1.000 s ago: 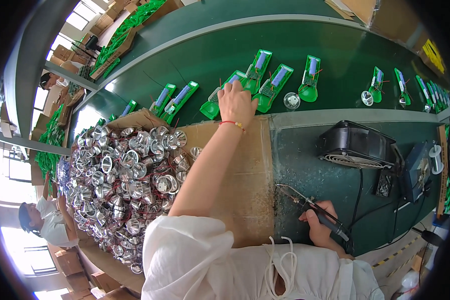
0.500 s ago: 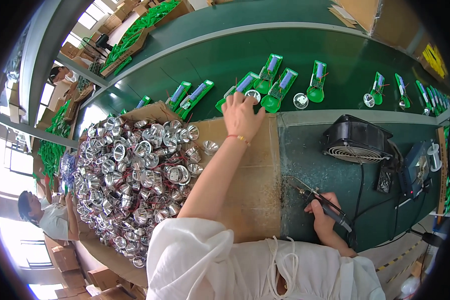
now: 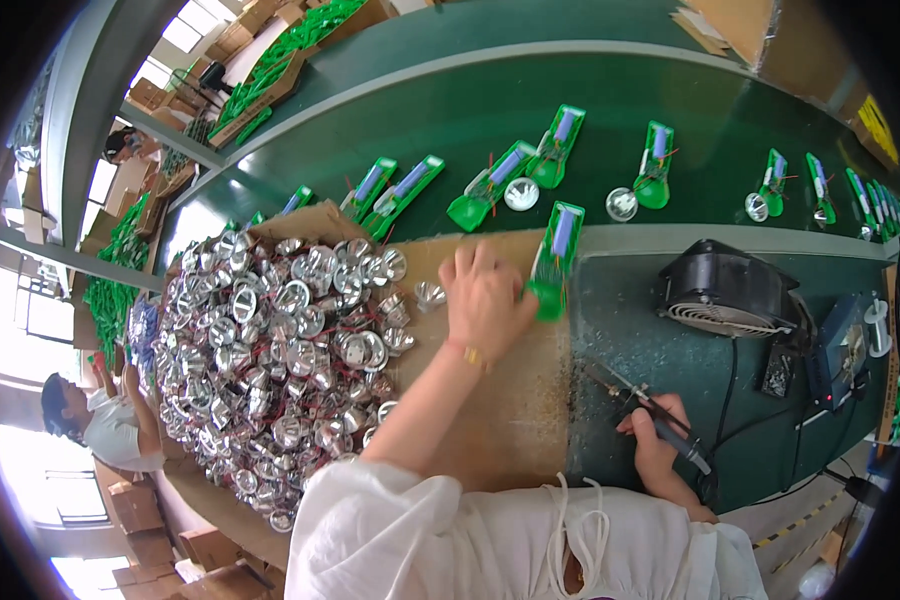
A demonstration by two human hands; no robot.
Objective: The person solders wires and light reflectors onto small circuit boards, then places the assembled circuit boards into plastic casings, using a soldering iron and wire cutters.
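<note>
My left hand (image 3: 487, 310) is over the cardboard sheet, its thumb side against the lower end of a green flashlight housing (image 3: 558, 250). A blue battery sits inside that housing, which lies across the cardboard's far edge. The exact finger contact is blurred. My right hand (image 3: 658, 440) is wrapped round a black soldering iron (image 3: 674, 430), its thin metal tip pointing away to the left above the dark green bench mat. Beside my left hand lies a loose silver reflector cup (image 3: 430, 296). A large heap of reflector cups (image 3: 290, 350) with red wires fills the left side.
Several more green housings (image 3: 490, 186) with reflector cups lie along the green belt (image 3: 370, 130). On the right stand a black fan (image 3: 725, 290), a soldering station (image 3: 838, 350) and a solder spool (image 3: 877, 325). Another person (image 3: 110, 425) works at the left.
My left hand has drawn back from the belt toward me, and one green housing has come with it onto the cardboard edge. My right hand stays on the soldering iron. The view has shifted slightly.
</note>
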